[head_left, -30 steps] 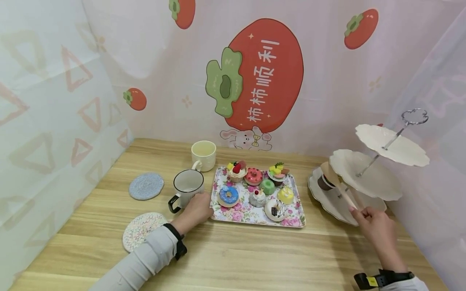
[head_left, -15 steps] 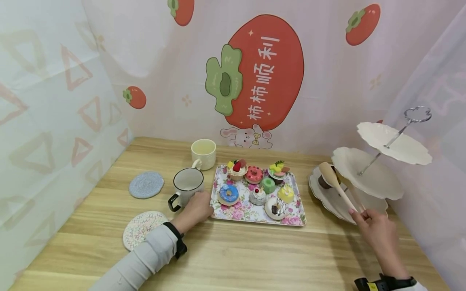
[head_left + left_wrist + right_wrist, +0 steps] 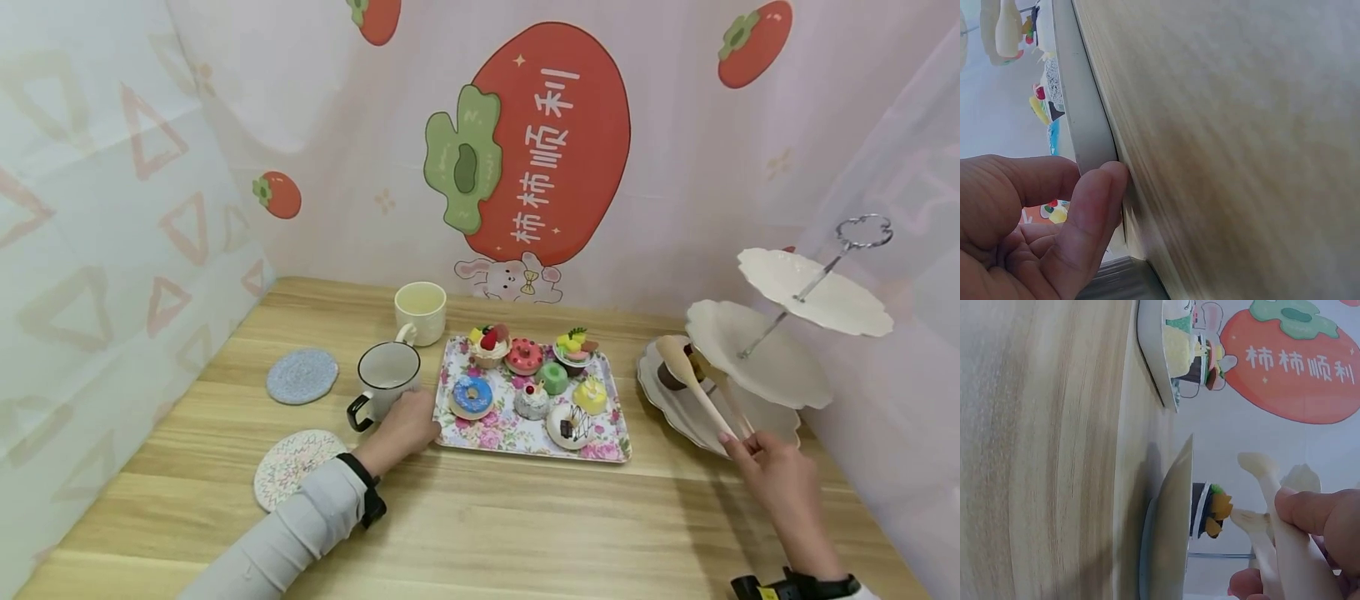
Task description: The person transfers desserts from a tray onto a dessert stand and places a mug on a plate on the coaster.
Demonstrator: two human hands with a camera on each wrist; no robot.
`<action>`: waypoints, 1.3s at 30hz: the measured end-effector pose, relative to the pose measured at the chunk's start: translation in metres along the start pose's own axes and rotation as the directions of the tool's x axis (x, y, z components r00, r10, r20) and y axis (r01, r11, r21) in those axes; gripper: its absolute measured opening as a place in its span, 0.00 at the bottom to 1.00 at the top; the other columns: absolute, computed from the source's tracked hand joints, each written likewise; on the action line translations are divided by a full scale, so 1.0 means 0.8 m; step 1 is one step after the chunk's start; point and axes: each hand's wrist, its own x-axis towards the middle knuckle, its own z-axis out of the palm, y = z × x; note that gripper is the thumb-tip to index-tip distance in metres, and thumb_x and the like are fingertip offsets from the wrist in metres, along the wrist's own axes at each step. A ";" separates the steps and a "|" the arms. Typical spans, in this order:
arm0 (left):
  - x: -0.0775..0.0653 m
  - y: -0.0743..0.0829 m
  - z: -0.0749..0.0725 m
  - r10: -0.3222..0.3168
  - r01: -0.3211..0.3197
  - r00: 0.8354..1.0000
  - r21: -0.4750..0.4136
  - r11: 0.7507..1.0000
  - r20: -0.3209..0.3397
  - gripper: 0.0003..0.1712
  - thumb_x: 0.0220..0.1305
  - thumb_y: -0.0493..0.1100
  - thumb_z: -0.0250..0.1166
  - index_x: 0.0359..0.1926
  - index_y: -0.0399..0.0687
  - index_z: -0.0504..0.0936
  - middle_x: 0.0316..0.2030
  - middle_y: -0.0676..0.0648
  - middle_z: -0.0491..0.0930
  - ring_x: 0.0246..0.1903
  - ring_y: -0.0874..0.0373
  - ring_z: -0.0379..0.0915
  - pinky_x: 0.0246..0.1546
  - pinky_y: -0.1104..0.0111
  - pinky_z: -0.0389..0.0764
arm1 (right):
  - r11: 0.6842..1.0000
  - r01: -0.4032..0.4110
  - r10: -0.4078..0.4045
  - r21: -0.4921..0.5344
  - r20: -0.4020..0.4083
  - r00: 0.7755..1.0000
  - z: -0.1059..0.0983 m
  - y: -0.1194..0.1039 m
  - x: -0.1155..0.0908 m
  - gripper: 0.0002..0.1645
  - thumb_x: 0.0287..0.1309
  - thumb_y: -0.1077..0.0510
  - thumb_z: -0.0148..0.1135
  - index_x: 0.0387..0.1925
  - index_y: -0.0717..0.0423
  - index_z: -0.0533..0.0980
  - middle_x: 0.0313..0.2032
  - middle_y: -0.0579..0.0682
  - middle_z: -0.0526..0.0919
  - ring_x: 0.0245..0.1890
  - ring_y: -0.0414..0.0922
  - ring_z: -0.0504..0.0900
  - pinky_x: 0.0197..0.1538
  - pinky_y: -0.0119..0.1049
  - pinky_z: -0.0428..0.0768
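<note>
My right hand (image 3: 780, 475) grips pale wooden tongs (image 3: 705, 396) at the lower tier of the white tiered stand (image 3: 765, 354). Their two arms stand apart, and in the right wrist view the tips are clear of a dark-cupped cupcake (image 3: 1205, 511) with orange and green topping. That cupcake sits on the lowest plate (image 3: 1172, 531), partly behind the tongs in the head view. With thumb and finger, my left hand (image 3: 405, 427) pinches the front left corner of a floral tray (image 3: 491, 437), its rim (image 3: 1082, 94) between them. Several toy cakes and donuts lie on the tray, including a blue donut (image 3: 472, 397).
Close beside my left hand stands a white mug (image 3: 386, 383) with black rim and handle. A cream cup (image 3: 421, 312) is behind it. Two round coasters, one blue (image 3: 302, 377) and one speckled (image 3: 296, 471), lie at the left. Fabric walls enclose the table.
The tongs' arms have spread apart at the cupcake, which stays on the lowest plate. The head view has tilted slightly upward from one side. My left hand still pinches the tray corner.
</note>
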 end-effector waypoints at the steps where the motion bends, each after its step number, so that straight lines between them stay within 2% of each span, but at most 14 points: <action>1: 0.000 0.000 0.000 0.006 -0.006 1.000 0.002 1.000 -0.003 0.11 0.48 0.32 0.62 0.16 0.42 0.69 0.21 0.44 0.68 0.18 0.55 0.67 0.16 0.68 0.67 | 1.000 0.008 -0.008 -0.006 -0.001 1.000 -0.001 0.000 -0.001 0.19 0.58 0.50 0.61 0.18 0.58 0.74 0.11 0.45 0.70 0.12 0.44 0.63 0.17 0.37 0.60; 6: -0.001 0.000 0.000 0.024 -0.024 1.000 0.008 1.000 -0.011 0.12 0.47 0.31 0.62 0.15 0.42 0.68 0.21 0.44 0.68 0.19 0.55 0.67 0.17 0.68 0.67 | 1.000 0.016 -0.016 -0.022 -0.006 1.000 -0.004 -0.004 -0.007 0.19 0.58 0.50 0.61 0.18 0.57 0.73 0.13 0.46 0.71 0.12 0.43 0.63 0.16 0.36 0.60; 12: -0.001 -0.001 0.001 0.010 -0.010 1.000 0.005 1.000 0.004 0.12 0.48 0.32 0.62 0.15 0.42 0.68 0.21 0.44 0.68 0.18 0.55 0.67 0.16 0.68 0.67 | 1.000 0.005 -0.004 -0.026 0.019 1.000 -0.006 -0.008 -0.012 0.19 0.59 0.48 0.59 0.19 0.56 0.72 0.13 0.46 0.69 0.13 0.43 0.63 0.17 0.36 0.59; 18: -0.001 -0.001 -0.002 -0.015 0.016 1.000 -0.007 1.000 0.021 0.11 0.50 0.32 0.62 0.17 0.41 0.69 0.22 0.44 0.68 0.18 0.55 0.68 0.17 0.69 0.68 | 1.000 -0.028 0.028 -0.002 0.027 0.999 0.001 -0.001 -0.004 0.20 0.60 0.47 0.58 0.23 0.59 0.74 0.15 0.48 0.71 0.14 0.44 0.63 0.17 0.37 0.60; 24: -0.002 0.002 -0.003 -0.005 0.005 1.000 0.012 1.000 0.016 0.12 0.50 0.32 0.62 0.16 0.41 0.69 0.21 0.44 0.68 0.18 0.55 0.67 0.17 0.68 0.68 | 0.999 -0.043 0.043 -0.005 0.021 0.999 0.001 0.004 0.002 0.20 0.60 0.47 0.59 0.20 0.59 0.74 0.14 0.48 0.71 0.14 0.45 0.64 0.18 0.37 0.61; 39: 0.000 0.000 -0.001 0.000 0.000 1.000 -0.014 1.000 0.017 0.11 0.49 0.32 0.62 0.17 0.41 0.69 0.20 0.44 0.68 0.16 0.56 0.67 0.15 0.69 0.68 | 0.999 -0.041 0.041 -0.006 0.014 0.999 -0.006 -0.008 -0.013 0.21 0.60 0.48 0.59 0.18 0.57 0.72 0.12 0.46 0.68 0.13 0.44 0.63 0.17 0.36 0.60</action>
